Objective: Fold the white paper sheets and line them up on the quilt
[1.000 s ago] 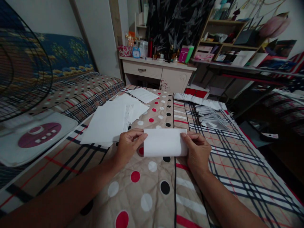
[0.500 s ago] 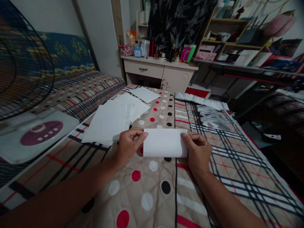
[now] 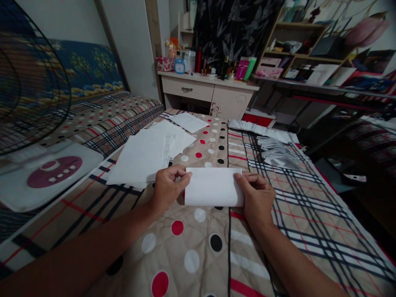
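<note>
A folded white sheet of paper (image 3: 213, 187) is held just above the patterned quilt (image 3: 198, 239). My left hand (image 3: 168, 189) pinches its left edge, fingers curled. Its right edge is pinched by my right hand (image 3: 255, 196), thumb on top. Both hands are closed on the paper. To the left of my left hand lies a stack of white sheets (image 3: 145, 154). Another white sheet (image 3: 188, 122) lies farther back.
A pile of folded white papers (image 3: 276, 154) and a long white strip (image 3: 262, 131) lie at the right on the plaid part. A fan (image 3: 27, 82) with its base (image 3: 46, 173) stands at the left. A dresser (image 3: 207, 93) and shelves (image 3: 297, 49) are behind.
The hands and paper have barely moved; the paper's lower edge looks slightly more curled. The view shifted a little.
</note>
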A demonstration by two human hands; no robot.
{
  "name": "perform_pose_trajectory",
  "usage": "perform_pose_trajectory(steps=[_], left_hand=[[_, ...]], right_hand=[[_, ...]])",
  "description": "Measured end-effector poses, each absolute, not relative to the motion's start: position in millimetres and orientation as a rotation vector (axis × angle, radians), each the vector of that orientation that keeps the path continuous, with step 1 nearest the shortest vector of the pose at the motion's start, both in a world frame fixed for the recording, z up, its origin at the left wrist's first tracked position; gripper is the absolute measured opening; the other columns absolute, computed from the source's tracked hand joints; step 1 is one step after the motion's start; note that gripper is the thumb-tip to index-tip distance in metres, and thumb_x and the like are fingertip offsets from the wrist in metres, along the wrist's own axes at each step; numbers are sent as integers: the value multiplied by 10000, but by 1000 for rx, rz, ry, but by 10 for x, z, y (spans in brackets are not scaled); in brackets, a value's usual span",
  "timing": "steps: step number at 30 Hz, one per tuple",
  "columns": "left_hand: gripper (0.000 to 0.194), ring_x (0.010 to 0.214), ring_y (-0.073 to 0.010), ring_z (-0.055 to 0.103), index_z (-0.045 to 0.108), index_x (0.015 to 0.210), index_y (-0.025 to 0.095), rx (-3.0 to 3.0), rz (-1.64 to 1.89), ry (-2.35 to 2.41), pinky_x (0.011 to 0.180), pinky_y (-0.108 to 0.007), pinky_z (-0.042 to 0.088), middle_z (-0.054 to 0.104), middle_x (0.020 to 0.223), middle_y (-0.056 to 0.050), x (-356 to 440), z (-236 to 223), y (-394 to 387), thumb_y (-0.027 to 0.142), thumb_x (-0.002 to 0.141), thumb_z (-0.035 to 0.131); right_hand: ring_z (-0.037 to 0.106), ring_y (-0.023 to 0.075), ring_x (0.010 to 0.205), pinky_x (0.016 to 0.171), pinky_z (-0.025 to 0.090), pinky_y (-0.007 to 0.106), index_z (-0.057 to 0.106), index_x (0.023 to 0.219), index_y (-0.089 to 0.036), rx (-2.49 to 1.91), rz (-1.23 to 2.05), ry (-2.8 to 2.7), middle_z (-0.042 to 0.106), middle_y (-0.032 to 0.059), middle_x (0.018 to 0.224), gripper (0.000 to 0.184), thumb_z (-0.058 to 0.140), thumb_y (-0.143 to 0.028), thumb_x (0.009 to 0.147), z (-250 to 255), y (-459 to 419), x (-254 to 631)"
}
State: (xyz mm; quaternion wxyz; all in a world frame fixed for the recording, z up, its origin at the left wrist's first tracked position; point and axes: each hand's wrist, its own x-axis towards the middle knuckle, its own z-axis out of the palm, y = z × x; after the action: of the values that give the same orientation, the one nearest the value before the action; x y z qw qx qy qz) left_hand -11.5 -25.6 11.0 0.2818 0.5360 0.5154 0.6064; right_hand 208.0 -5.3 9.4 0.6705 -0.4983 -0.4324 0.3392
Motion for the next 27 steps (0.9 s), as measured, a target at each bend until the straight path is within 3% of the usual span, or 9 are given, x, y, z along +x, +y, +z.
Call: perform_pose_trajectory(steps=[6,9,13,18,23,27], left_hand=[[213,593,-94,555,528,566,157,1372,1666,1381,574,-204,451,588,624,11,-111,94,-215,212,674,703],[208,555,-81,544,510,680,168,1336,1625,1388,540,-183,434,563,609,41,-119,74,-190,199,660,715],[264,576,-104,597,495,841,186,1397,1470,1494,549,-187,455,609,639,46,-139,40,-149,169,666,693],[188,575,-109,588,583,887,188,1847,1191,1615,563,-208,439,616,629,41,-176,3,-92,100,722,607],[161,654,-127,580,683,825,182,2215,972,1624,665,-261,456,655,745,-6,-216,-26,-69,79,749,585],[157,938,-207,577,731,777,206,2455,843,1636,839,-357,437,642,991,-63,-240,60,-53,113,771,605]], right_hand=[[641,166,722,694,505,299,604,590,-174,-1160,789,-963,705,34,762,258,844,-269,601,89,-37,2077],[637,164,682,637,502,286,573,575,-171,-1208,823,-974,706,43,746,293,846,-276,581,74,7,2095],[604,144,613,580,475,259,573,582,-168,-1295,804,-1157,673,23,678,273,819,-286,593,33,85,2148],[554,126,552,542,421,241,587,604,-178,-1474,668,-1536,639,-7,616,201,746,-294,647,-10,165,2215],[555,131,556,543,392,239,575,613,-193,-1573,585,-1784,628,-16,610,169,710,-284,658,-21,241,2270],[543,130,552,536,370,239,568,620,-197,-1621,556,-1837,620,-17,608,166,697,-294,659,-5,265,2277]])
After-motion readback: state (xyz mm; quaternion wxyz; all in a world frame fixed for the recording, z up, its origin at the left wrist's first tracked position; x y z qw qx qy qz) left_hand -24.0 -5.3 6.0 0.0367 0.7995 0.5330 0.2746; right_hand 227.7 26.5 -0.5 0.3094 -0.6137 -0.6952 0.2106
